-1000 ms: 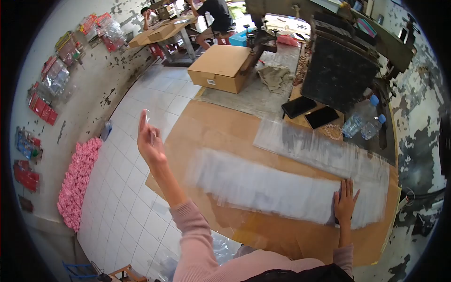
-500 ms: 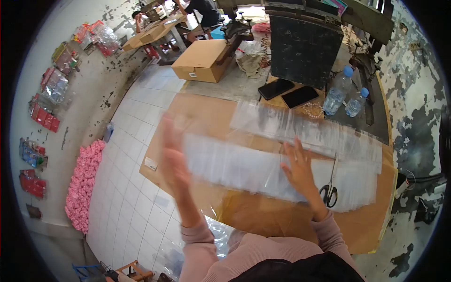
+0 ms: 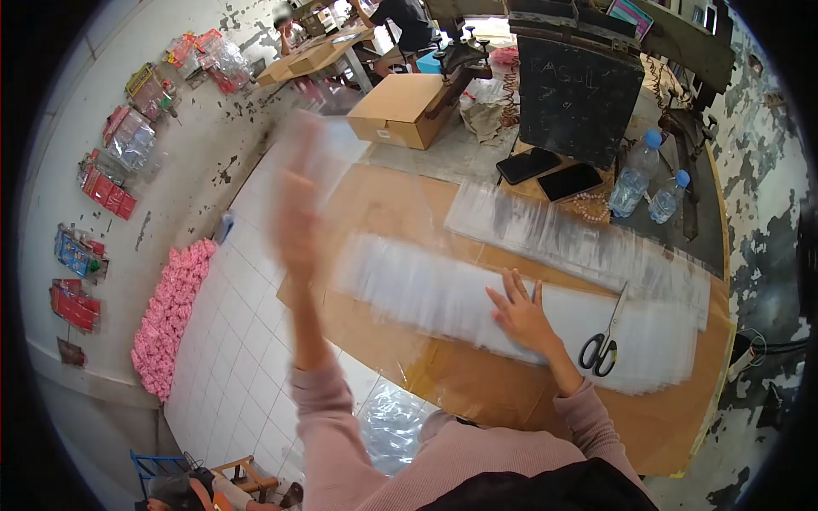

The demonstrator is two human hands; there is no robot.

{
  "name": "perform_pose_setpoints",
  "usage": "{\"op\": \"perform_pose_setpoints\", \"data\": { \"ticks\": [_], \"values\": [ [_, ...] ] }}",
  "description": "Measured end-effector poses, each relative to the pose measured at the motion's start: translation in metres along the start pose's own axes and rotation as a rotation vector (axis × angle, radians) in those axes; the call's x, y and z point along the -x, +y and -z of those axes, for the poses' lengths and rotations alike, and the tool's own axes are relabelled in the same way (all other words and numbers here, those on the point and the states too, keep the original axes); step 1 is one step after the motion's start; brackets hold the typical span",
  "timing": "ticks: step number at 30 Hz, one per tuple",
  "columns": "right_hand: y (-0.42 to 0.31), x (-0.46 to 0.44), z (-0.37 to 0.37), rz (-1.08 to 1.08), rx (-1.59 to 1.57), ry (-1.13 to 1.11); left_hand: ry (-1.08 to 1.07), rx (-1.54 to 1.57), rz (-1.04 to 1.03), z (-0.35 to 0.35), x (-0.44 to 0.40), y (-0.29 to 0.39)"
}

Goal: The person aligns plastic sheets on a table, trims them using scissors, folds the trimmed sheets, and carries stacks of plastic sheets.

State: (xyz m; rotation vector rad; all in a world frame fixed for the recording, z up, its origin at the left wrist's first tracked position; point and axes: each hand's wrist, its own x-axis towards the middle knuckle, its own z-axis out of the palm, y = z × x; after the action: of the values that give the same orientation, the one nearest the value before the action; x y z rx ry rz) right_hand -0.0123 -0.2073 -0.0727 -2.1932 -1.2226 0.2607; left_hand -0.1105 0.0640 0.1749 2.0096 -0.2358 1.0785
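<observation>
My right hand rests flat with fingers spread on a long overlapping row of clear plastic bags. My left hand is raised above the left end of that row, smeared by motion. A faint see-through patch shows beside its fingers, but I cannot make out whether it holds anything. Black-handled scissors lie on the bags to the right of my right hand, blades pointing away from me. Behind, a second row of clear bags runs alongside the first.
Brown cardboard covers the table. Two phones, a beaded bracelet and two water bottles stand or lie at the back, near a dark metal machine. A closed carton sits back left. People work at a far table.
My left hand has risen and moved away from me. My right hand stays on the bags, fingers now flatter. The whole view has shifted slightly with my head.
</observation>
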Motion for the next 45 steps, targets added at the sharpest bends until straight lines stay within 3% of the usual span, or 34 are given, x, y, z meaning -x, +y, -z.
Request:
{"op": "perform_pose_setpoints", "data": {
  "ticks": [1, 4, 7, 8, 11, 15, 18, 20, 22, 25, 27, 32, 34, 36, 39, 41, 45],
  "values": [
    [0.005, -0.002, 0.006, -0.036, -0.147, -0.017, -0.09, -0.012, 0.045, -0.042, 0.028, -0.003],
    [0.006, -0.007, 0.061, -0.129, -0.937, 0.316, -0.403, -0.018, 0.135, -0.147, 0.123, 0.009],
    [-0.003, -0.007, 0.135, 0.012, -0.748, 0.247, -0.586, -0.095, 0.112, -0.196, 0.184, 0.025],
    [0.009, -0.01, 0.135, 0.089, -0.625, 0.123, -0.608, -0.116, 0.104, -0.203, 0.19, 0.028],
    [-0.005, -0.032, 0.128, -0.102, -0.503, -0.513, -0.675, -0.194, 0.066, -0.196, 0.185, 0.031],
    [-0.06, -0.066, 0.119, 0.205, -0.295, -0.637, -0.706, -0.414, 0.001, -0.19, 0.192, 0.023],
    [-0.102, -0.096, 0.128, 0.219, -0.651, -0.835, -0.63, -0.238, 0.182, -0.173, 0.171, 0.03],
    [-0.133, -0.112, 0.143, 0.385, -0.868, -0.874, -0.47, -0.274, 0.224, -0.165, 0.167, 0.022],
    [-0.166, -0.117, 0.166, 0.469, -0.953, -0.79, -0.282, -0.291, 0.258, -0.161, 0.172, 0.01],
    [-0.204, -0.124, 0.187, 0.604, -1.137, -0.667, -0.037, 0.097, 0.387, -0.157, 0.175, 0.001],
    [-0.221, -0.13, 0.196, 0.686, -1.218, -0.607, 0.009, -0.04, 0.353, -0.154, 0.17, 0.013],
    [-0.239, -0.126, 0.229, 0.536, -1.223, -0.614, 0.255, -0.28, 0.463, -0.122, 0.182, -0.021],
    [-0.232, -0.124, 0.237, 0.531, -1.148, -0.679, 0.453, -0.205, 0.545, -0.102, 0.179, -0.033],
    [-0.215, -0.124, 0.244, 0.554, -1.074, -0.776, 0.362, -0.278, 0.861, -0.066, 0.22, -0.094],
    [-0.18, -0.112, 0.242, 0.469, -0.86, -0.632, 0.281, -0.56, 0.553, -0.064, 0.184, -0.064],
    [-0.149, -0.101, 0.242, 0.292, -0.74, -0.61, 0.143, -0.75, 0.159, -0.041, 0.212, -0.116],
    [-0.076, -0.072, 0.248, 0.024, -0.669, -0.581, 0.129, -0.759, 0.24, -0.024, 0.195, -0.101]
  ]
}}
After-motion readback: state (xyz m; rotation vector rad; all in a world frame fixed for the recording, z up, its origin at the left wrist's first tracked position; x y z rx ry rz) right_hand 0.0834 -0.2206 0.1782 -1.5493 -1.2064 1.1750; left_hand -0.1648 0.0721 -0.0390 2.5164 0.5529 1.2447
